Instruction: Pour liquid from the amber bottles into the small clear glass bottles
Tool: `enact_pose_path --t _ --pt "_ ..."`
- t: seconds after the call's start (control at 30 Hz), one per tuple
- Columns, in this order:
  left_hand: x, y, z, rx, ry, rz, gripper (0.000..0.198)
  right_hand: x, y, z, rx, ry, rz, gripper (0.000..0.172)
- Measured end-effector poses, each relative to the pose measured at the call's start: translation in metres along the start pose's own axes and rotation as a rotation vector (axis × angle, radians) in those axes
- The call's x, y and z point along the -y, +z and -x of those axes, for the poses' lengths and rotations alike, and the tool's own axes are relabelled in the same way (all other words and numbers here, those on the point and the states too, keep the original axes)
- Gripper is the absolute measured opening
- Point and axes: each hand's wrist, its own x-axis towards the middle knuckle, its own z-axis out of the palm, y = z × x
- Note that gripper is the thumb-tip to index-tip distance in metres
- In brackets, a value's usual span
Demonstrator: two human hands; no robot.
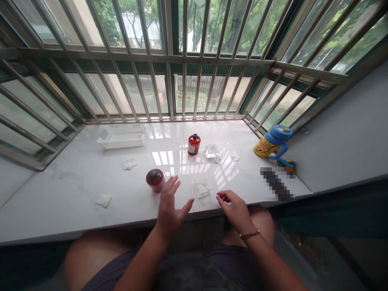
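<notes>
Spreading wide, left-hand fingers (172,190) hover beside a red jar (155,180); right-hand fingers (230,199) curl, seemingly pinching a small red thing (223,197).

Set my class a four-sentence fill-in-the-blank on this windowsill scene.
The bracelet is on the person's ___ wrist.
The left hand is ___, holding nothing.
The small object in the right hand is ___.
The white plastic basket sits at the ___ end of the windowsill.

Missing words: right; open; red; left.
</notes>
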Motion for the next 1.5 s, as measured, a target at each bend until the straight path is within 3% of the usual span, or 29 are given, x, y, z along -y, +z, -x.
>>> enact_pose_path --t 0.07,0.17,0.23,0.3,0.4,0.57,0.63,0.73,0.87,0.97,1.1,1.37,1.5 --pt "0.004 -0.021 -0.004 -0.136 -0.069 -0.095 0.079 0.005 0.0 0.006 -0.003 -0.029 -0.033 0.021" --pt "0.025 -0.039 -0.014 -0.186 -0.384 -0.149 0.094 0.015 0.002 0.014 -0.006 -0.095 -0.084 0.018" --pt "0.045 -0.042 -0.022 -0.092 -0.634 -0.116 0.105 0.024 0.004 0.017 -0.008 -0.137 -0.117 0.016" --pt "0.061 -0.043 -0.029 0.035 -0.841 -0.062 0.101 0.034 0.007 0.021 -0.003 -0.179 -0.149 0.016" --pt "0.071 -0.043 -0.035 0.115 -0.964 -0.04 0.083 0.049 0.011 0.027 0.028 -0.237 -0.185 0.016" --pt "0.046 -0.051 -0.024 0.08 -0.864 -0.002 0.074 0.071 0.016 0.038 0.182 -0.25 -0.216 0.005" --pt "0.028 -0.056 -0.016 0.1 -0.826 0.021 0.072 0.077 0.017 0.041 0.203 -0.248 -0.201 0.011" --pt "0.0 -0.063 -0.003 0.159 -0.743 0.03 0.068 0.087 0.016 0.044 0.19 -0.254 -0.16 0.028" --pt "-0.03 -0.071 0.016 0.245 -0.598 0.048 0.063 0.106 0.008 0.048 0.104 -0.297 -0.227 0.014" --pt "-0.047 -0.073 0.032 0.289 -0.5 0.066 0.063 0.122 -0.001 0.053 0.084 -0.353 -0.321 0.03" --pt "-0.06 -0.071 0.052 0.321 -0.432 0.073 0.067 0.137 -0.006 0.06 0.131 -0.407 -0.387 0.058" --pt "-0.069 -0.067 0.07 0.292 -0.287 -0.023 0.064 0.142 0.006 0.068 0.072 -0.278 -0.427 0.05" --pt "-0.072 -0.065 0.07 0.3 -0.313 0.01 0.062 0.142 0.008 0.072 0.078 -0.202 -0.426 0.033"
